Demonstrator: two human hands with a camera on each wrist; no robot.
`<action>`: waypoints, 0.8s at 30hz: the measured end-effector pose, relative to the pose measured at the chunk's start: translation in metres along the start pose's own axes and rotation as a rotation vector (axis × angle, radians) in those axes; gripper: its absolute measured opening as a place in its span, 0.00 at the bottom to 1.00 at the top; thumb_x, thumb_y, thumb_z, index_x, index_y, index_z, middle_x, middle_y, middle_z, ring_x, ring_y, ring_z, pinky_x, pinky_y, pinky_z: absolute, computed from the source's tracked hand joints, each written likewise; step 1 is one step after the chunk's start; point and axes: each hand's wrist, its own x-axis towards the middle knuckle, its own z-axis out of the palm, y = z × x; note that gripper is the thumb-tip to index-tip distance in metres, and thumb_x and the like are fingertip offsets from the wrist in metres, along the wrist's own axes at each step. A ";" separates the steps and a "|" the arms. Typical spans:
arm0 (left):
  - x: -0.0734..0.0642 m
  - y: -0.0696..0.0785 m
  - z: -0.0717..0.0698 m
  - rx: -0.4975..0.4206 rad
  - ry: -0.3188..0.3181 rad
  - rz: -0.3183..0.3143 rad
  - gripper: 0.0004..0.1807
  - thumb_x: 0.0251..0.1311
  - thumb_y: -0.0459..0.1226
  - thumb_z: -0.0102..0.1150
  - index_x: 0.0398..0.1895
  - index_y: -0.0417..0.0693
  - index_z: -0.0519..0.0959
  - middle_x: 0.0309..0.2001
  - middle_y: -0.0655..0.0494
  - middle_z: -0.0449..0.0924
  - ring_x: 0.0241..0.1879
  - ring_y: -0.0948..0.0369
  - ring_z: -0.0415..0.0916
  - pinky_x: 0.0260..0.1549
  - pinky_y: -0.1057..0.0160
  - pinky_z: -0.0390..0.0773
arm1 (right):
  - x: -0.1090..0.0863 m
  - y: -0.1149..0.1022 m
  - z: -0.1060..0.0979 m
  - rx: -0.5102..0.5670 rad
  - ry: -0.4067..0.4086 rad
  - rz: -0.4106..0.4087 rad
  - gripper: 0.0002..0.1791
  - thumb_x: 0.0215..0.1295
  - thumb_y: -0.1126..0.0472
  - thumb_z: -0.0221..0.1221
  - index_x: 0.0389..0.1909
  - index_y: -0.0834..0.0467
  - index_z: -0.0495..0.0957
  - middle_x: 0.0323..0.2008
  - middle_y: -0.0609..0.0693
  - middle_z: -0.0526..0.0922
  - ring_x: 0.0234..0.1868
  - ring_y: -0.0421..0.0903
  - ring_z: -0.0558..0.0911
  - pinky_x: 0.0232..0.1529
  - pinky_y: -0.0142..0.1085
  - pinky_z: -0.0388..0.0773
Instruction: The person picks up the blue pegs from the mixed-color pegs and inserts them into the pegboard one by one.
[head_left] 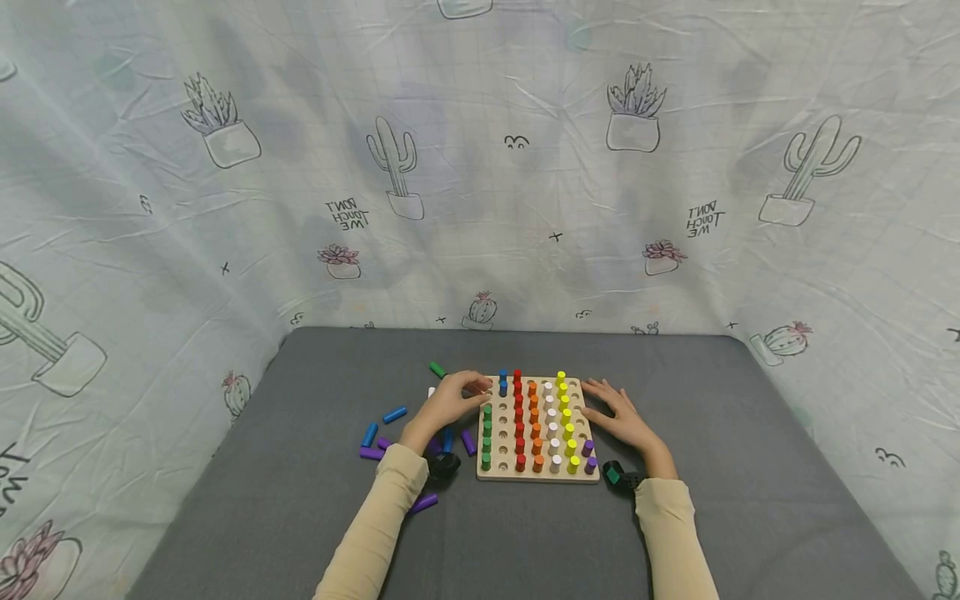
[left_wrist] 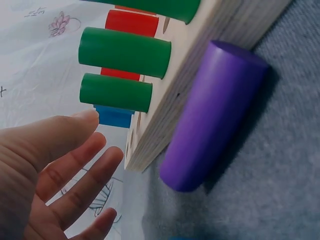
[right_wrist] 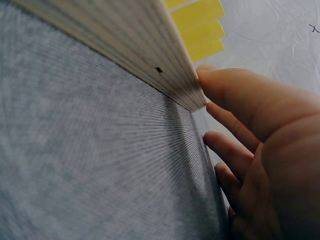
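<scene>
A wooden pegboard [head_left: 538, 477] holds rows of coloured pegs. My left hand [head_left: 452, 398] is at its far left corner, fingertips over the end of the green row. In the left wrist view, its thumb and fingers are apart with nothing seen between them, the thumb tip overlapping a blue peg [left_wrist: 115, 116] standing in the board. Nearer stand green pegs [left_wrist: 125, 52]. A purple peg [left_wrist: 215, 120] lies against the board's side. My right hand [head_left: 624, 418] rests at the right side, fingers extended, its thumb at the board's edge beside yellow pegs [right_wrist: 200, 25].
Left of the board lie loose pegs: a green peg [head_left: 437, 368], a blue peg [head_left: 395, 414], another blue peg [head_left: 370, 434] and several purple ones, some partly hidden by the left arm. The grey table [head_left: 540, 542] meets a printed curtain [head_left: 510, 192] at the back.
</scene>
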 end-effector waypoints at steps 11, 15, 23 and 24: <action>-0.013 -0.001 -0.005 -0.006 0.012 -0.016 0.11 0.60 0.37 0.59 0.46 0.45 0.79 0.44 0.53 0.79 0.42 0.58 0.77 0.42 0.56 0.77 | 0.001 0.001 0.000 0.000 -0.003 -0.015 0.32 0.64 0.52 0.56 0.67 0.58 0.62 0.68 0.63 0.57 0.71 0.63 0.44 0.66 0.61 0.29; -0.017 -0.003 -0.006 0.025 0.012 -0.028 0.12 0.60 0.39 0.59 0.46 0.46 0.79 0.44 0.56 0.79 0.42 0.59 0.77 0.42 0.57 0.77 | 0.000 0.001 -0.001 0.003 -0.004 -0.021 0.32 0.64 0.52 0.56 0.67 0.58 0.61 0.68 0.63 0.56 0.71 0.63 0.45 0.66 0.61 0.29; -0.025 -0.001 -0.010 0.076 0.005 -0.045 0.10 0.60 0.40 0.59 0.44 0.51 0.79 0.43 0.58 0.79 0.41 0.61 0.77 0.41 0.60 0.78 | -0.001 0.001 -0.001 0.014 0.001 -0.026 0.32 0.63 0.52 0.57 0.66 0.58 0.62 0.68 0.64 0.57 0.71 0.64 0.45 0.66 0.62 0.29; -0.025 0.000 -0.011 0.079 0.006 -0.046 0.10 0.60 0.40 0.59 0.44 0.51 0.79 0.43 0.58 0.79 0.41 0.61 0.77 0.41 0.60 0.78 | -0.002 0.002 -0.001 0.012 0.002 -0.025 0.32 0.63 0.52 0.57 0.66 0.58 0.62 0.68 0.64 0.57 0.71 0.64 0.45 0.66 0.62 0.29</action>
